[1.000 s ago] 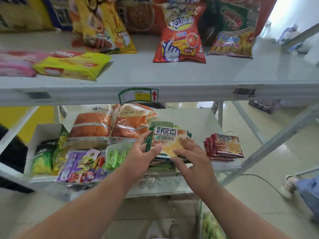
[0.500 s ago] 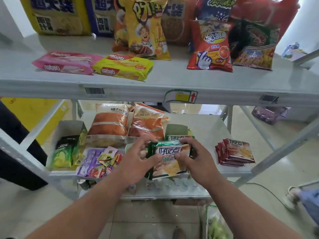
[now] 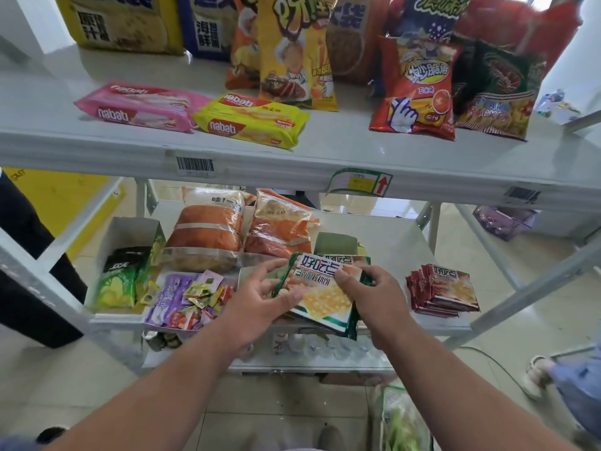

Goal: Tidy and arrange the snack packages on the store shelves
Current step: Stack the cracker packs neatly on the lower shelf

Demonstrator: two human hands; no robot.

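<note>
Both hands hold a stack of green-edged biscuit packets (image 3: pixel 320 294) over the front of the lower shelf (image 3: pixel 390 236). My left hand (image 3: pixel 260 301) grips the stack's left edge, thumb on top. My right hand (image 3: pixel 374 294) clasps its right edge. The top packet is tilted, its print facing up. A green carton (image 3: pixel 335 244) stands just behind the stack. To the right, a stack of red packets (image 3: pixel 445 291) of the same brand lies on the shelf.
Two orange bread bags (image 3: pixel 211 229) lie at the lower shelf's back. A white box with green bags (image 3: pixel 120 278) and a purple candy tray (image 3: pixel 188 297) sit left. The upper shelf (image 3: pixel 357 151) carries pink and yellow wafer packs and chip bags. A person's foot (image 3: pixel 536 372) shows at right.
The view has shifted so the shelves sit further right and lower. My hands have tilted the green packet stack and drawn it slightly toward the shelf's front edge.
</note>
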